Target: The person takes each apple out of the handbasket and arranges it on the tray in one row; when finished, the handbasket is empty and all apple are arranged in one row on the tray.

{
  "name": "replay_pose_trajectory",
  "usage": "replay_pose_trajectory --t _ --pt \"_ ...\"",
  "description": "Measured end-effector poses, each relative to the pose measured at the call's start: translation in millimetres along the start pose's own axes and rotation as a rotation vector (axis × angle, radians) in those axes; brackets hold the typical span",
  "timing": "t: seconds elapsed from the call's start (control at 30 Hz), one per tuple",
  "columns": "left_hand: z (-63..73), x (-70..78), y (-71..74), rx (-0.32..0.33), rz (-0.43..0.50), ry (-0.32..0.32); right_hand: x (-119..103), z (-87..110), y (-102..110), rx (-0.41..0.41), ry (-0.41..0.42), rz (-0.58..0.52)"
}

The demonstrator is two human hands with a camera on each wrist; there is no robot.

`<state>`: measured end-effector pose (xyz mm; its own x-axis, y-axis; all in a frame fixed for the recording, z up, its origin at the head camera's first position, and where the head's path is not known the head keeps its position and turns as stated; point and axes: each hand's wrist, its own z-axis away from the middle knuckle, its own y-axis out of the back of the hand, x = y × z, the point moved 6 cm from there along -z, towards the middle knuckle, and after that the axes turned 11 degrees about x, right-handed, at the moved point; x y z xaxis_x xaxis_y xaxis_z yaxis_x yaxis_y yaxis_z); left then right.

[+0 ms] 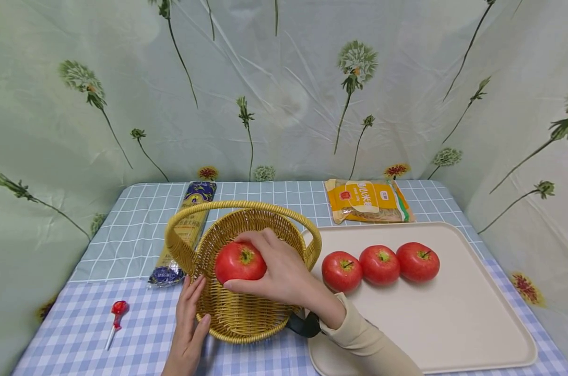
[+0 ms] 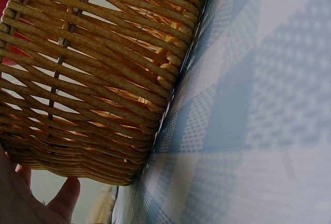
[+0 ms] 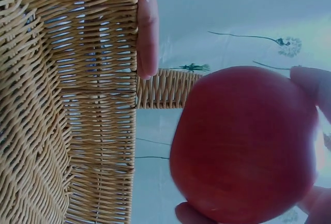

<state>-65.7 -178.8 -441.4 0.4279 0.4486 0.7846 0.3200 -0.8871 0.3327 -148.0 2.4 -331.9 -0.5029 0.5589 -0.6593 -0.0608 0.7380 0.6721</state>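
My right hand (image 1: 284, 269) grips a red apple (image 1: 240, 262) over the mouth of a round wicker basket (image 1: 246, 316) with a tall handle. In the right wrist view the apple (image 3: 243, 146) fills the space between thumb and fingers, above the basket's rim. My left hand (image 1: 188, 324) rests against the basket's left side, its fingers laid along the rim, thumb apart. The left wrist view shows the woven outer wall (image 2: 98, 79) close by, with part of the left hand (image 2: 46, 198) at its lower edge. Three more red apples (image 1: 380, 265) sit in a row on a beige tray.
The beige tray (image 1: 420, 324) lies right of the basket, its left edge close to it. Behind stands an orange grain packet (image 1: 368, 201). A spaghetti packet (image 1: 187, 224) lies behind the basket's left side, and a red lollipop (image 1: 118, 310) is at the left on the checked cloth.
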Motion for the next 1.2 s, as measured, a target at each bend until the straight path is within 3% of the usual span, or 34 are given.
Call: replay_pose_trajectory --t 0.43,0.67,0.97,1.2 --pt "0.5 0.2 0.6 0.000 -0.006 0.011 -3.9 18.4 17.4 0.131 0.102 -0.125" --pt "0.9 -0.6 0.4 -0.009 -0.009 0.015 -1.1 28.6 24.4 0.163 0.104 -0.197" --pt "1.0 0.7 0.1 -0.007 -0.008 0.013 5.1 41.2 40.0 0.228 0.126 -0.376" --pt "0.9 -0.6 0.1 -0.017 -0.007 0.050 9.3 50.2 52.4 0.310 0.136 -0.392"
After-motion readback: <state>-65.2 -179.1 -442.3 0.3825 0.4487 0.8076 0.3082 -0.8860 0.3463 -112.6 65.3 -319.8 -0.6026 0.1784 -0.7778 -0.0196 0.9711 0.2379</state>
